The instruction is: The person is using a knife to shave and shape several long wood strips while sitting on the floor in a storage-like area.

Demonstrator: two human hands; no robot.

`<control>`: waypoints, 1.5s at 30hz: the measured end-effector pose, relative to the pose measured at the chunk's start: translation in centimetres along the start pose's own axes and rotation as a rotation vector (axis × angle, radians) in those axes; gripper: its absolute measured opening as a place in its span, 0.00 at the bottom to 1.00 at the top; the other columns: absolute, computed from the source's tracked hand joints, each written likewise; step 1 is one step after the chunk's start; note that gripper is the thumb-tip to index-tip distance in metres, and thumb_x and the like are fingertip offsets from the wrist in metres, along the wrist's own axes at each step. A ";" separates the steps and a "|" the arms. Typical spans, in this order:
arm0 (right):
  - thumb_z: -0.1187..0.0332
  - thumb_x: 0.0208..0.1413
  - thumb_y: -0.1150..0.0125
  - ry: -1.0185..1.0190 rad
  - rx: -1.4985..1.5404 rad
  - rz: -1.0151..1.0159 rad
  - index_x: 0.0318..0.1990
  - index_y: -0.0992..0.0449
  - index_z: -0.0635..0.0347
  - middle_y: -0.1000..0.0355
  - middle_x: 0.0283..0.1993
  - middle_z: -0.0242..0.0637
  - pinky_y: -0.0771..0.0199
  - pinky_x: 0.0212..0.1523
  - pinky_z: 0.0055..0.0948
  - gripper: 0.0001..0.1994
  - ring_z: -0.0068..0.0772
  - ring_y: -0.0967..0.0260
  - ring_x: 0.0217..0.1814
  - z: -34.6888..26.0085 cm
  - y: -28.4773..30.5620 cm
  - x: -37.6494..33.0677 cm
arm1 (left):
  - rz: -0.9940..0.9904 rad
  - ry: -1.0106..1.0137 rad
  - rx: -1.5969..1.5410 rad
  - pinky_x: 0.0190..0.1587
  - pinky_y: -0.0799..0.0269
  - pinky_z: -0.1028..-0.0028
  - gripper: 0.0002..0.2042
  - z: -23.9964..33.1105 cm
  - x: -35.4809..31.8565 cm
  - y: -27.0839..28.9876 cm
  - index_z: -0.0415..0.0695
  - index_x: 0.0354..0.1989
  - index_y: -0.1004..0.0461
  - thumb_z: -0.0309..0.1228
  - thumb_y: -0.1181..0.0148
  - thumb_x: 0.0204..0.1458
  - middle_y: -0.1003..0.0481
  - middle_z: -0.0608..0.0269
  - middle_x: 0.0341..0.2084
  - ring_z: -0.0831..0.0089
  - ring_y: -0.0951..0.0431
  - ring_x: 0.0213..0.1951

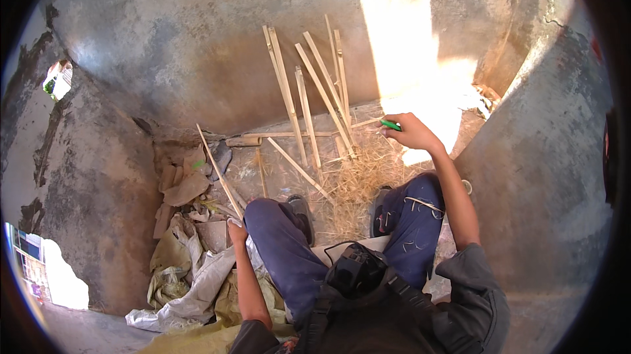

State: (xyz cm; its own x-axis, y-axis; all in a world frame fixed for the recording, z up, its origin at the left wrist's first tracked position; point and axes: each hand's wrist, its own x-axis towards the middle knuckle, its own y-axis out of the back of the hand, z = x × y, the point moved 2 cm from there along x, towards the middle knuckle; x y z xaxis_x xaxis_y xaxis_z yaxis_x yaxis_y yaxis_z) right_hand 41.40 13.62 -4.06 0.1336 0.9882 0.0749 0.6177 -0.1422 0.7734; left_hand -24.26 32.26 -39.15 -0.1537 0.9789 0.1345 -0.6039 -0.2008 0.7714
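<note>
While the sticks (286, 91) lean on the wall (197, 71), probably for easy reach, left hand (237, 231) looks clamped on a strip (219, 169), right hand (411, 132) round a green handle (390, 125).

Setting: a makeshift workshop within a cramped, rough-walled enclosure.
Walls: bare, stained and mottled, the far wall (197, 58) and left wall (105, 190) meeting at a corner.
Openings: a ragged hole (58, 80) and a larger gap (66, 278) at left, both admitting daylight.
Stock: pale, bamboo-like strips (284, 88), several leaning against the far wall.
Waste: curled shavings (361, 186) heaped on the dusty floor (287, 182).
Left side: broken scraps (187, 190) beside crumpled sacks (210, 278).
</note>
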 end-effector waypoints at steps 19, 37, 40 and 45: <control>0.53 0.61 0.34 -0.227 -0.287 -0.460 0.43 0.10 0.61 0.13 0.44 0.52 0.16 0.55 0.49 0.19 0.53 0.14 0.48 19.2 -32.7 13.6 | -0.610 -0.376 -0.429 0.59 0.22 0.67 0.18 36.7 -3.1 10.8 0.38 0.64 0.24 0.36 0.39 0.73 0.14 0.53 0.49 0.67 0.15 0.55; 0.53 0.52 0.32 -0.425 -0.048 -0.541 0.66 0.18 0.52 0.18 0.61 0.56 0.21 0.65 0.53 0.32 0.61 0.20 0.64 15.1 -49.7 3.0 | -1.532 -0.640 -0.007 0.48 0.22 0.51 0.30 35.2 -18.9 3.4 0.42 0.49 0.14 0.58 0.53 0.76 0.15 0.43 0.37 0.42 0.15 0.42; 0.52 0.53 0.32 -0.494 -0.034 -0.587 0.68 0.19 0.53 0.18 0.61 0.56 0.21 0.66 0.53 0.34 0.60 0.21 0.65 16.1 -51.6 2.3 | -1.483 -0.645 -0.042 0.46 0.22 0.51 0.31 35.1 -19.2 4.4 0.43 0.46 0.13 0.59 0.53 0.75 0.15 0.44 0.34 0.42 0.15 0.40; 0.51 0.51 0.30 -0.483 -0.052 -0.611 0.70 0.22 0.55 0.23 0.67 0.58 0.23 0.68 0.51 0.37 0.61 0.24 0.69 15.8 -52.0 2.4 | -1.447 -0.625 -0.044 0.44 0.23 0.51 0.32 35.1 -19.0 4.9 0.43 0.43 0.14 0.61 0.53 0.75 0.17 0.45 0.31 0.43 0.16 0.38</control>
State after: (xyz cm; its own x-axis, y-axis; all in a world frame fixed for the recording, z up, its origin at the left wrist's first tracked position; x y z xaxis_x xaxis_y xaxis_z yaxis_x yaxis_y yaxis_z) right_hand 21.83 22.50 -54.08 0.1118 0.7542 -0.6470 0.6552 0.4336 0.6187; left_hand 3.17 14.00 -16.13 0.8785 0.1925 -0.4372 0.0299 0.8912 0.4526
